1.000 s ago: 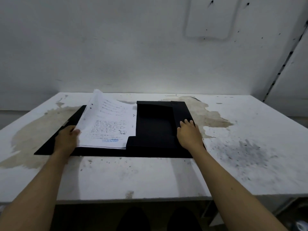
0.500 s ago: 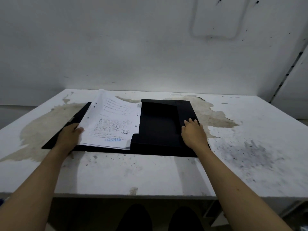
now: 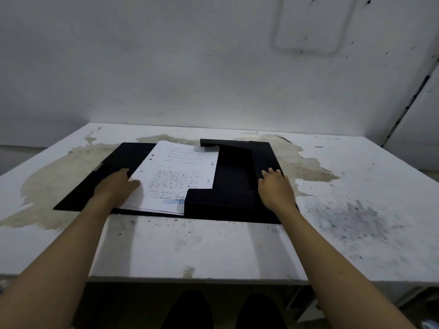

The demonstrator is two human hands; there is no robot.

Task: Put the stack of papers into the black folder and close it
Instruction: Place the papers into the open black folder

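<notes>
Papers point(image 3: 175, 176) lie half inside the black folder point(image 3: 235, 186), their right edge tucked under its raised near flap, their left part spread over the open left cover. The folder sits unfolded on the stained white counter point(image 3: 213, 248).

Left hand point(image 3: 114, 186) rests flat with its fingers extended, grasping nothing; its thumb side touches the left edge of the stack, a placement that looks meant for pushing the sheets sideways toward the tray. Directly away from that palm, across the stack, the right hand point(image 3: 275, 188) presses down on the right flap, also flat and uncurled, so its grip is released too. That pressure probably pins the folder against the shove coming from the other side, which would otherwise slide it along the counter.

Loose sheets are fanned at the near edge, so they may buckle or catch on the flap. Closing has not begun: the left cover lies flat beneath the left palm.
</notes>
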